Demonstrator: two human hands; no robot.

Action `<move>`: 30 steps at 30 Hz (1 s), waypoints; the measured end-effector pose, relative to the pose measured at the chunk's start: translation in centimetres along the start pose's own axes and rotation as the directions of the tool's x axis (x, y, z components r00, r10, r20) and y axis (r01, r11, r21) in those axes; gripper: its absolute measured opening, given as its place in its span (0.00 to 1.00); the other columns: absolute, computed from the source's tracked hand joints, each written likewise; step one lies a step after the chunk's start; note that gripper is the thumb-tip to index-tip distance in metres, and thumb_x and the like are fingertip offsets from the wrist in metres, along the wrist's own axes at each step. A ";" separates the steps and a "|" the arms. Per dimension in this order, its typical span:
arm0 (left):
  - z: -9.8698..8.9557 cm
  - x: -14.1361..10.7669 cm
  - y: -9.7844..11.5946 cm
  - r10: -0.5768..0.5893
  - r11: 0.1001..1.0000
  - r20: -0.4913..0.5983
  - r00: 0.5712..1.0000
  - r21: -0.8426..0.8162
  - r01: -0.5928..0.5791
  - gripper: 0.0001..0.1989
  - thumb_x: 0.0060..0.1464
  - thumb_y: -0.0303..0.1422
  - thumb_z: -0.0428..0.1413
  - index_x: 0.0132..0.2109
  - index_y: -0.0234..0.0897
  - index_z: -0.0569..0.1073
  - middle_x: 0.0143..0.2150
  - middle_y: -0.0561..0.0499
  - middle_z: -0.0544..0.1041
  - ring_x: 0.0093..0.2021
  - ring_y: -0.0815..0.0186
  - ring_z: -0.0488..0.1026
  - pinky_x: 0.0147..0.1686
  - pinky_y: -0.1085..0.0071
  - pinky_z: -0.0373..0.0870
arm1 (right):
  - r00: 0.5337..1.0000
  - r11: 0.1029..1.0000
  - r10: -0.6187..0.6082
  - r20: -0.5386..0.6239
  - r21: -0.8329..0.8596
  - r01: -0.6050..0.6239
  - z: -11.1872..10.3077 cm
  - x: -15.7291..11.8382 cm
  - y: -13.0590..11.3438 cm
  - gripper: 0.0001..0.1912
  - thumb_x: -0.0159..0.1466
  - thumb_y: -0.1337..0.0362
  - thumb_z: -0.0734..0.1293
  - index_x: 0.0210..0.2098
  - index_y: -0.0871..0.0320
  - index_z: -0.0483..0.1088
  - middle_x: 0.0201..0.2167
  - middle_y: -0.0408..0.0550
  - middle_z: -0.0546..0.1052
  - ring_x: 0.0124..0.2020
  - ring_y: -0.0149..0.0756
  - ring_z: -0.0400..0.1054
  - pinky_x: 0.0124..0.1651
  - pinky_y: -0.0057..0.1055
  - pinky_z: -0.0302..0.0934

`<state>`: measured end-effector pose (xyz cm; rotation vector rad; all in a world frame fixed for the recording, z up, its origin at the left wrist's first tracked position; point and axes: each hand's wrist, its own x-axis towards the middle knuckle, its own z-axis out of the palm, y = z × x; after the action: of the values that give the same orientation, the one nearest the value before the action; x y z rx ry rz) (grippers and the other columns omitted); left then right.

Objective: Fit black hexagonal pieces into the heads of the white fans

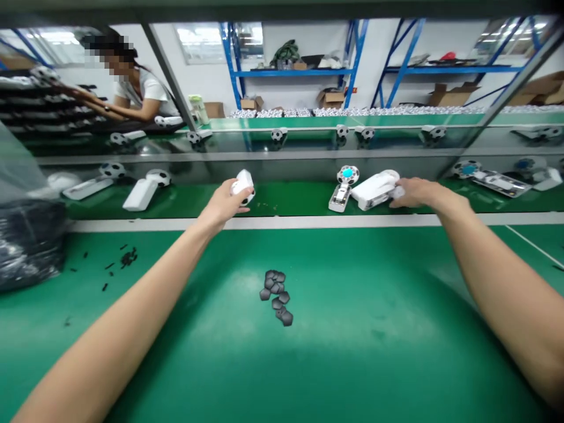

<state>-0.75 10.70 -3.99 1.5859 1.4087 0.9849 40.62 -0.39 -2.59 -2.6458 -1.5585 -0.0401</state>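
Note:
My left hand is closed on a white device with a football-patterned head, held over the green strip beyond the white line. Its fingers hide part of the patterned head. Over to the right, my right hand has its fingers around the rounded end of a white casing, which looks slightly blurred. Just left of that casing lies an opened unit with inner parts showing and a blue disc in its round head. Several black pentagon pieces are piled on the green work surface between my arms.
More football-headed devices lie at left, with an opened one at right. Small black bits are scattered near a dark plastic bag. A metal rail crosses ahead. Beyond it, a co-worker handles parts.

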 end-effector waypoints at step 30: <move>2.1 -10.3 6.1 0.455 0.889 0.537 0.711 -0.321 -0.327 0.25 0.41 0.30 0.77 0.47 0.38 0.79 0.40 0.49 0.82 0.42 0.52 0.81 0.43 0.61 0.79 | 0.422 0.347 -0.782 -0.458 0.241 0.906 -6.0 -14.9 -11.7 0.35 0.65 0.70 0.67 0.70 0.46 0.62 0.70 0.55 0.68 0.70 0.51 0.66 0.54 0.40 0.76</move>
<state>2.63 -0.15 0.24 1.8602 0.5151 0.7175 23.20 -8.18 3.04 -1.1284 -2.2882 -0.0642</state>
